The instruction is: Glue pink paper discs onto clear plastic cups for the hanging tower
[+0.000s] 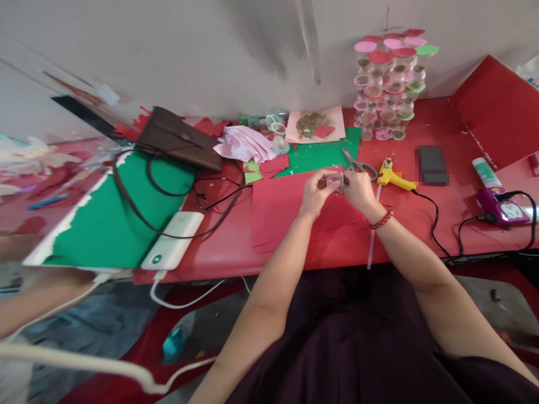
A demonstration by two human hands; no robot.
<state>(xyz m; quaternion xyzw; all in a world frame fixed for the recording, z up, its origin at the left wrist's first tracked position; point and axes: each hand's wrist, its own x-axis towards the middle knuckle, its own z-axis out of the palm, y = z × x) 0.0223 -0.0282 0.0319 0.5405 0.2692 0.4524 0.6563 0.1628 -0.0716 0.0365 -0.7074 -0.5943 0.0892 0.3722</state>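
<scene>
Over the red paper sheets (273, 210), my left hand (315, 193) is closed around a small clear plastic cup (336, 183). My right hand (361, 193), with a red bead bracelet at the wrist, pinches the cup's rim from the other side. Fingers cover much of the cup. Just past my right hand lie grey-handled scissors (360, 165). A yellow glue gun (394, 177) rests to the right, with a clear glue stick (374, 235) sticking out toward me.
At the back stands a tower of clear cups with coloured discs (385, 90). Dried leaves lie on pink paper (315, 124). Leftward are a brown purse (181, 134), a white power bank (173, 241) and another person's arm (46, 292). A purple power socket (501, 207) sits right.
</scene>
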